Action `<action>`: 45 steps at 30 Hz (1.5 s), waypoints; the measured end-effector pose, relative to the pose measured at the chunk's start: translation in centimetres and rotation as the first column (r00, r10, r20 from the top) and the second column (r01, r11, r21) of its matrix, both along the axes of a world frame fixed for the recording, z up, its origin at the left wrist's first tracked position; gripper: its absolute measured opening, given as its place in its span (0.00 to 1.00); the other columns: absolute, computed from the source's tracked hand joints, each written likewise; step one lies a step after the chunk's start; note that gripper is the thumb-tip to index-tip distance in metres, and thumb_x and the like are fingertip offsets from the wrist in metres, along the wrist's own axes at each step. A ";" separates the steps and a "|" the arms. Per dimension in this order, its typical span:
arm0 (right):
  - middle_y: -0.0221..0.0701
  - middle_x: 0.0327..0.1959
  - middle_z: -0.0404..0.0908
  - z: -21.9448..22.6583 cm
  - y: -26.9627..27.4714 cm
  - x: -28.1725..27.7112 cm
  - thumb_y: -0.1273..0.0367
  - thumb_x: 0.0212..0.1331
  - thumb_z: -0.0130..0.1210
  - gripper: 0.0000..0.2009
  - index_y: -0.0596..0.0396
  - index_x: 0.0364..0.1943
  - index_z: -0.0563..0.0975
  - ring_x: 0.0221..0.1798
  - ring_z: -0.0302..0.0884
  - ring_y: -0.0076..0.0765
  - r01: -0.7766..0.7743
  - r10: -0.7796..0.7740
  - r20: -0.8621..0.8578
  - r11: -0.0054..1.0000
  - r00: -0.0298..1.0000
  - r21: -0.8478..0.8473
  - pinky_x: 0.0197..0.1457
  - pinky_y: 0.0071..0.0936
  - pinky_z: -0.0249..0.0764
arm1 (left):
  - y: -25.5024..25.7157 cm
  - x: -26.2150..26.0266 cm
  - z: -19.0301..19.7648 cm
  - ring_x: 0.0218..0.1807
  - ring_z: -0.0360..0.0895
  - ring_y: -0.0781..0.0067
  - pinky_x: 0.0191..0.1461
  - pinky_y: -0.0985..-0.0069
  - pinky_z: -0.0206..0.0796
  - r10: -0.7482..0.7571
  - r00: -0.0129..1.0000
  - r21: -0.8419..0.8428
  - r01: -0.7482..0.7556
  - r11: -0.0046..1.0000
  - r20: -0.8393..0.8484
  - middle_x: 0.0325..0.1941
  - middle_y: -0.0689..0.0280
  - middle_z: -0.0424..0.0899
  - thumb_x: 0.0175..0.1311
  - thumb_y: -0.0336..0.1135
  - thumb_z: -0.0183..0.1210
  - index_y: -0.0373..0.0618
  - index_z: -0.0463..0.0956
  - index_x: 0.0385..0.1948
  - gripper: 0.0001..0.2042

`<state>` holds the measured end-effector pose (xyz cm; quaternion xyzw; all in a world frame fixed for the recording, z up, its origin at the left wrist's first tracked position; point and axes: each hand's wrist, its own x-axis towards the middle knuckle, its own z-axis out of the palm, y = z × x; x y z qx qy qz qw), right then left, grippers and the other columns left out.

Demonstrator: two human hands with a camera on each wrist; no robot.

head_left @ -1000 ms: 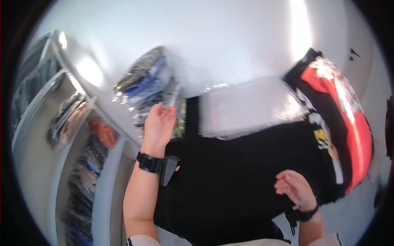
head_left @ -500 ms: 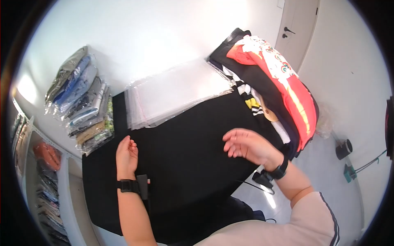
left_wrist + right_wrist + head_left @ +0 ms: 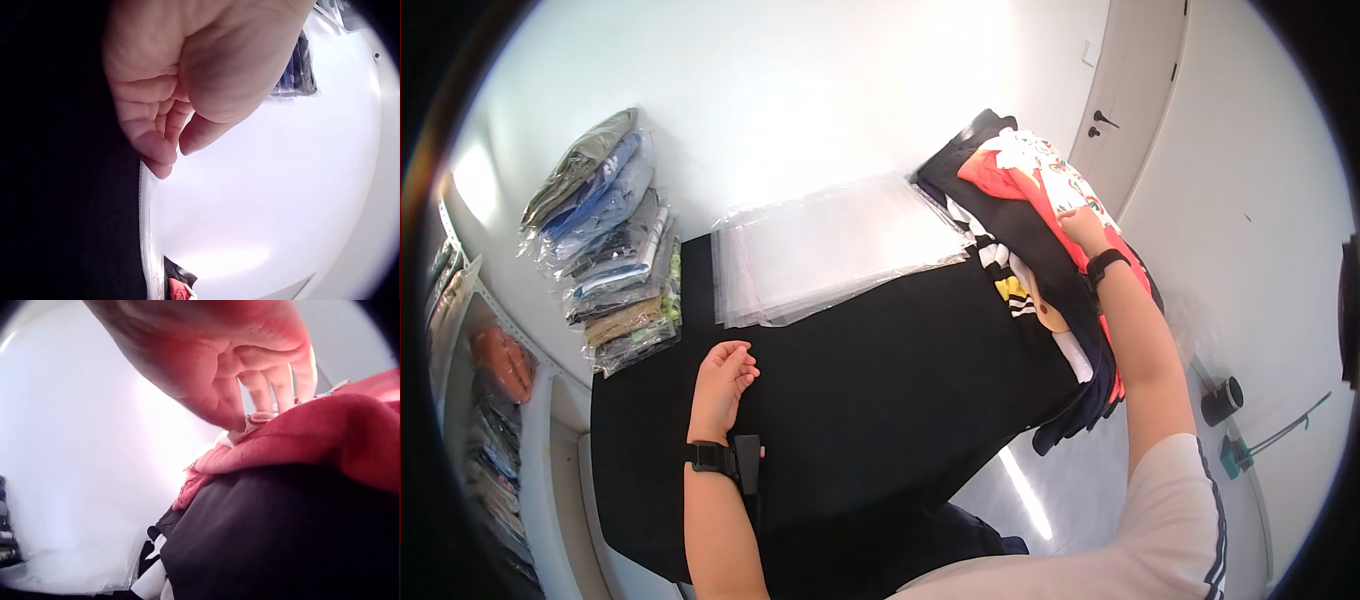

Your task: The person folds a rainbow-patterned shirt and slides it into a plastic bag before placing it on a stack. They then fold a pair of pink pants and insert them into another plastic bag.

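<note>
At the right side of the table, my right hand (image 3: 1086, 232) reaches onto a pile of clothes. Its thumb and fingers pinch a fold of the white patterned garment (image 3: 1048, 165) on top. In the right wrist view that fold bunches up just over a red garment (image 3: 300, 434), with a black garment (image 3: 250, 531) beneath. My left hand (image 3: 720, 388) hovers over the black tabletop, fingers loosely curled and holding nothing. Clear plastic bags (image 3: 830, 250) lie flat in a stack just beyond it.
Bagged, folded clothes (image 3: 615, 265) are stacked at the table's left end. Below them on the left, a shelf unit (image 3: 550, 400) holds more packed clothes. A white wall stands behind the table; a door (image 3: 1130, 100) and a dark bin (image 3: 1222, 400) are at the right.
My right hand has moved from above the tabletop to the clothes pile and taken hold of the white patterned garment. Earlier, my left hand drew back from the bagged stack; the head view swung right.
</note>
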<state>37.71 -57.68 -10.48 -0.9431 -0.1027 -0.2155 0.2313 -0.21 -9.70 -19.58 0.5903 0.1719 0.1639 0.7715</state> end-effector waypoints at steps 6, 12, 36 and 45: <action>0.46 0.22 0.80 2.3 -1.5 0.1 0.72 0.42 0.53 0.07 0.55 0.19 0.83 0.31 0.81 0.48 0.068 -0.070 0.109 0.997 0.992 0.022 0.40 0.37 0.76 | 0.0 0.0 0.0 0.30 0.73 0.81 0.34 0.87 0.66 -0.019 1.000 -0.005 0.019 1.000 0.010 0.30 0.69 0.75 0.65 0.32 0.52 0.40 0.71 0.41 0.07; 0.33 0.29 0.82 8.9 -0.4 -1.1 0.75 0.50 0.55 0.07 0.60 0.33 0.80 0.31 0.79 0.33 -0.145 0.038 0.217 0.852 0.975 0.502 0.39 0.27 0.75 | 0.1 0.0 -0.2 0.30 0.73 0.79 0.35 0.85 0.67 -0.033 0.999 -0.013 0.034 0.999 0.029 0.30 0.67 0.75 0.64 0.34 0.54 0.40 0.72 0.39 0.08; 0.29 0.38 0.80 1.0 4.6 -27.9 0.74 0.55 0.54 0.10 0.59 0.42 0.78 0.40 0.73 0.20 -0.515 0.581 -0.551 0.807 0.600 0.290 0.47 0.20 0.70 | 0.6 0.1 -0.4 0.30 0.75 0.81 0.34 0.87 0.68 -0.054 0.999 0.047 0.054 0.997 -0.009 0.31 0.68 0.77 0.64 0.35 0.54 0.40 0.74 0.41 0.09; 0.26 0.34 0.79 -4.4 0.7 -28.7 0.66 0.60 0.55 0.11 0.61 0.38 0.78 0.38 0.74 0.17 -0.184 0.561 -0.502 0.766 0.658 0.616 0.43 0.18 0.70 | -1.4 -1.1 2.1 0.35 0.75 0.82 0.38 0.86 0.66 -0.170 0.980 0.217 0.190 0.958 -0.107 0.37 0.68 0.79 0.64 0.37 0.54 0.44 0.74 0.45 0.12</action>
